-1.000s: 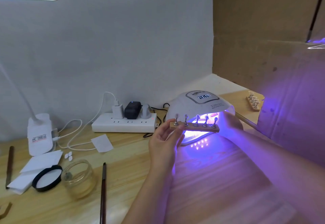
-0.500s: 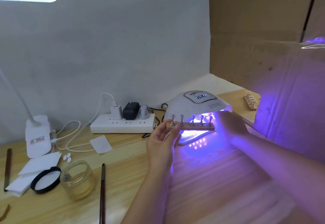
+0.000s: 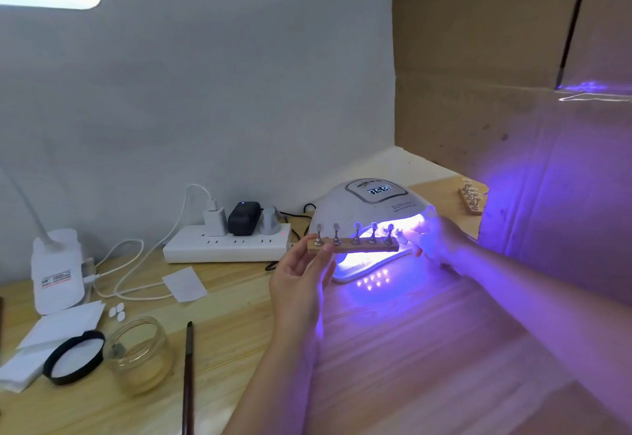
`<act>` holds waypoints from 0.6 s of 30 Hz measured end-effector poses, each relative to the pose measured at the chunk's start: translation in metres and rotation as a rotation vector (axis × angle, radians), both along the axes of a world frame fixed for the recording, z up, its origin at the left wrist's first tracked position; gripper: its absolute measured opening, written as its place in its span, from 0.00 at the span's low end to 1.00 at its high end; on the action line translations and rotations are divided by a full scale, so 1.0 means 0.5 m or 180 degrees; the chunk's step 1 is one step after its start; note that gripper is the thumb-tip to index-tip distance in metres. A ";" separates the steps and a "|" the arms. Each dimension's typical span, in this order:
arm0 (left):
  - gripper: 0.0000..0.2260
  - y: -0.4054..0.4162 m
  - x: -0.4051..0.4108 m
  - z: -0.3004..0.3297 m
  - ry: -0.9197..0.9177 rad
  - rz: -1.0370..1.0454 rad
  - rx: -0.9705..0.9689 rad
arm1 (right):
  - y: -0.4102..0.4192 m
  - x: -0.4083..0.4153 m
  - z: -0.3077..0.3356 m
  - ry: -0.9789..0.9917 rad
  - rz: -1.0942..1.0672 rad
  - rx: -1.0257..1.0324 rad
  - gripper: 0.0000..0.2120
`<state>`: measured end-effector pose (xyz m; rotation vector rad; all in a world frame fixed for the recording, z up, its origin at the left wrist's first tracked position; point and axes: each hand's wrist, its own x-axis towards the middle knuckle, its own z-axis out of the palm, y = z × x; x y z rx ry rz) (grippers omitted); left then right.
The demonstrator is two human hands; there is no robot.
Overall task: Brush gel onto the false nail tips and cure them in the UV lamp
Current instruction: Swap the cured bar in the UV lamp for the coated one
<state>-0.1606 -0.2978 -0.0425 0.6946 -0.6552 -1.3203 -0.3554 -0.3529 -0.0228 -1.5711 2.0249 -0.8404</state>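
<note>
A wooden holder strip (image 3: 359, 245) with several false nail tips (image 3: 355, 227) on metal stands is held level in front of the mouth of the white UV lamp (image 3: 369, 207), which glows violet. My left hand (image 3: 301, 274) pinches the strip's left end. My right hand (image 3: 434, 239) holds the strip's right end at the lamp opening. The lamp's display is lit. A brush (image 3: 187, 376) lies on the table near the open glass gel jar (image 3: 142, 356), with the jar's black lid (image 3: 73, 361) beside it.
A white power strip (image 3: 225, 246) with plugs stands behind my left hand. A second wooden holder (image 3: 471, 200) lies at the back right by the cardboard wall (image 3: 513, 75). A desk lamp base (image 3: 56, 270), white papers (image 3: 61, 323) and loose nail tips (image 3: 117, 311) sit at the left.
Both hands have kept hold of the holder strip at the lamp mouth; it has hardly shifted. The view has drifted slightly.
</note>
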 end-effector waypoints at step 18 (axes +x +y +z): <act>0.10 0.010 -0.005 0.000 -0.0215 0.0000 -0.0019 | 0.201 -0.106 0.029 -0.3578 -0.1200 0.0724 0.11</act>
